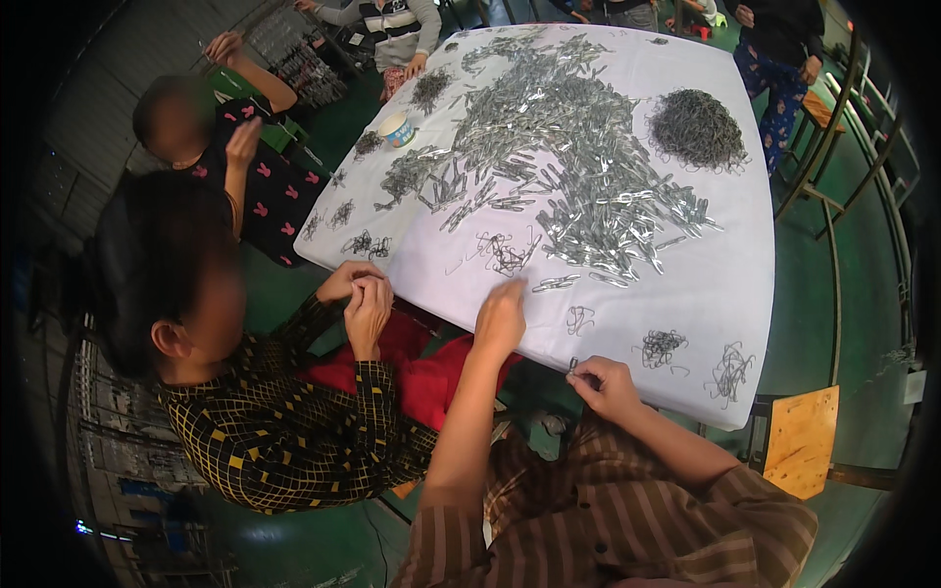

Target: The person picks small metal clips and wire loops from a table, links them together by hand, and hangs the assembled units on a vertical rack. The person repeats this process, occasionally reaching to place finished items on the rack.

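Brown striped shirt (637,514), cut off below, right fingers (588,368) pinching a metal piece (572,364), left fingers (508,292) blurred, grip indiscernible.

Remotely, I view a small dark piece (573,364), held; thin, curved hooks (508,258), loosely tangled; narrow silvery clips (593,211) heaped beside them.

Left hand (502,318) farther forward, right fingers (592,369) in a pinch

No readable text here tbh. That tub (396,126) on the table (720,279) has a blue label (400,136), too tiny to read.
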Motion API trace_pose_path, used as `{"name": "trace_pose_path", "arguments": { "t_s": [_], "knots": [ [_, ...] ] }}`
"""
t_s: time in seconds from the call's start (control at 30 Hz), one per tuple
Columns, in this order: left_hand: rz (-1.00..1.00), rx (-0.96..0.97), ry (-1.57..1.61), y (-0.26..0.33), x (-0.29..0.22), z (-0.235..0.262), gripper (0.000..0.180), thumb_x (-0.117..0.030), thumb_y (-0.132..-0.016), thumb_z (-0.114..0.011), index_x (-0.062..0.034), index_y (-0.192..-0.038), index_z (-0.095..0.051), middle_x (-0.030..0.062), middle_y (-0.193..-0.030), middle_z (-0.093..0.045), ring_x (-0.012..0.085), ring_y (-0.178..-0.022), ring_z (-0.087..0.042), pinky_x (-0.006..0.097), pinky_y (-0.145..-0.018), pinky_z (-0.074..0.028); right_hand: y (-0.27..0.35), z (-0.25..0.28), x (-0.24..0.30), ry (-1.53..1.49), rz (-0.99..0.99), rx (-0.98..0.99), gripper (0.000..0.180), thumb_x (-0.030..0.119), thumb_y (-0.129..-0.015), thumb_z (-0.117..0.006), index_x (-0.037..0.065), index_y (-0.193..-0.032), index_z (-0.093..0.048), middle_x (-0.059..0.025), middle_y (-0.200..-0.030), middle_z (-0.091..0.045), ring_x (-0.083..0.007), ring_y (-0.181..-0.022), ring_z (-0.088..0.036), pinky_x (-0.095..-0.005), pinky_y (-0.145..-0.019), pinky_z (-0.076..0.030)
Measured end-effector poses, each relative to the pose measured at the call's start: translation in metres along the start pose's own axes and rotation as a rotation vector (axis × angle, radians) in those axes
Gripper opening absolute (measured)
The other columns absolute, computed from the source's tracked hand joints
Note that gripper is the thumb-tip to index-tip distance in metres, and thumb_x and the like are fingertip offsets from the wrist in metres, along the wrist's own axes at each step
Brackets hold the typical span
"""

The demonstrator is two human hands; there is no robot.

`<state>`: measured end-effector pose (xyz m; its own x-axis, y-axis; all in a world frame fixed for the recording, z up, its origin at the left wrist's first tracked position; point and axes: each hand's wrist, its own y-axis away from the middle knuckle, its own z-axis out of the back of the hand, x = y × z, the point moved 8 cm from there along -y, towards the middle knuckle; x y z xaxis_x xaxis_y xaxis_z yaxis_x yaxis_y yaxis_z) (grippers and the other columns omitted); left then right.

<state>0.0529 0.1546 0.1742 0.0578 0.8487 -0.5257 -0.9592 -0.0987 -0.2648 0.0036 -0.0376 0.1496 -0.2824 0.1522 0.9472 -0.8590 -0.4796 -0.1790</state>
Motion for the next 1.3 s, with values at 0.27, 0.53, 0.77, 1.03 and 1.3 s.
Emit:
{"name": "trace_pose_path", "arguments": {
  "t_s": [0.27,0.53,0.77,1.03,1.3],
  "knots": [
    [0.046,0.191,-0.382,-0.042,0.008,-0.047,0.041,-0.002,-0.081,-0.045,-0.0020,-0.122,-0.053,0.0111,-0.141,-0.037,0.0283,-0.134,-0.027,0.055,-0.107,-0.021,-0.005,-0.004,-0.019,0.024,0.073,0.039,0.009,0.007,-0.075,-0.069,0.002,-0.078,-0.062,-0.0087,-0.068,-0.060,-0.0192,-0.057,-0.058,-0.0287,-0.054,-0.046],
    [-0.077,0.149,-0.373,-0.073,0.032,-0.050,0.046,-0.001,-0.082,-0.041,-0.0019,-0.128,-0.047,0.0123,-0.141,-0.038,0.0291,-0.133,-0.032,0.049,-0.105,-0.028,-0.005,-0.003,-0.012,0.016,0.141,0.059,0.009,0.003,-0.073,-0.069,0.003,-0.077,-0.061,-0.0076,-0.067,-0.059,-0.0214,-0.057,-0.057,-0.0295,-0.052,-0.045],
    [-0.118,0.151,-0.354,-0.036,0.039,-0.037,0.048,0.008,-0.078,-0.042,-0.0001,-0.125,-0.050,0.0156,-0.134,-0.046,0.0308,-0.126,-0.042,0.040,-0.102,-0.037,-0.005,-0.006,-0.008,0.003,0.170,0.101,0.011,0.002,-0.072,-0.070,0.004,-0.077,-0.060,-0.0073,-0.068,-0.059,-0.0216,-0.060,-0.058,-0.0300,-0.053,-0.046],
    [-0.134,-0.053,-0.104,-0.013,0.025,-0.010,0.018,0.001,-0.075,-0.058,0.0011,-0.090,-0.067,0.0145,-0.103,-0.063,0.0314,-0.103,-0.055,0.038,-0.088,-0.046,-0.003,-0.001,-0.012,0.013,0.180,0.089,0.011,0.002,-0.073,-0.070,0.003,-0.079,-0.060,-0.0079,-0.068,-0.059,-0.0221,-0.060,-0.058,-0.0302,-0.054,-0.045],
    [-0.037,0.009,-0.614,-0.046,-0.011,-0.048,0.013,-0.010,-0.074,-0.059,-0.0017,-0.072,-0.068,0.0112,-0.078,-0.063,0.0282,-0.079,-0.058,0.040,-0.071,-0.047,-0.003,-0.003,-0.012,0.046,0.197,0.098,0.011,0.003,-0.073,-0.069,0.003,-0.078,-0.060,-0.0084,-0.069,-0.059,-0.0224,-0.059,-0.057,-0.0301,-0.054,-0.045]
  ]
}}
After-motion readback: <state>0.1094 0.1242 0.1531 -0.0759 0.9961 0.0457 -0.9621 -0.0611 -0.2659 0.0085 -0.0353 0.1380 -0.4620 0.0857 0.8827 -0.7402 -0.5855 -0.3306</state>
